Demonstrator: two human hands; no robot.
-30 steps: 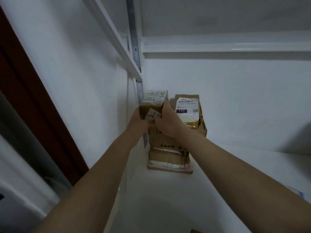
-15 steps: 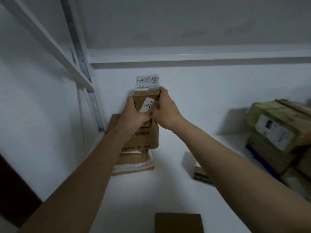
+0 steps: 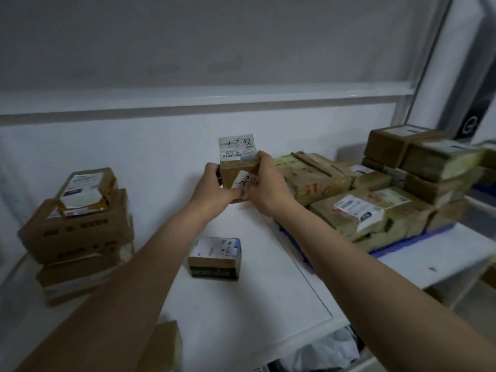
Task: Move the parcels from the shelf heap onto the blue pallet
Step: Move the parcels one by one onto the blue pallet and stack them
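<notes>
Parcels already crowd the blue pallet [image 3: 397, 248] at right; one small parcel [image 3: 237, 167] hangs above the shelf [image 3: 268, 304], gripped by left hand [image 3: 214, 190] and right hand [image 3: 264, 187]. Left heap [image 3: 76, 232] and a loose box [image 3: 214, 257] remain.

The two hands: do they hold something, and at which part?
Yes. Both hold one small cardboard parcel with a white label on top. The left hand grips its left side, the right hand its right side.
</notes>
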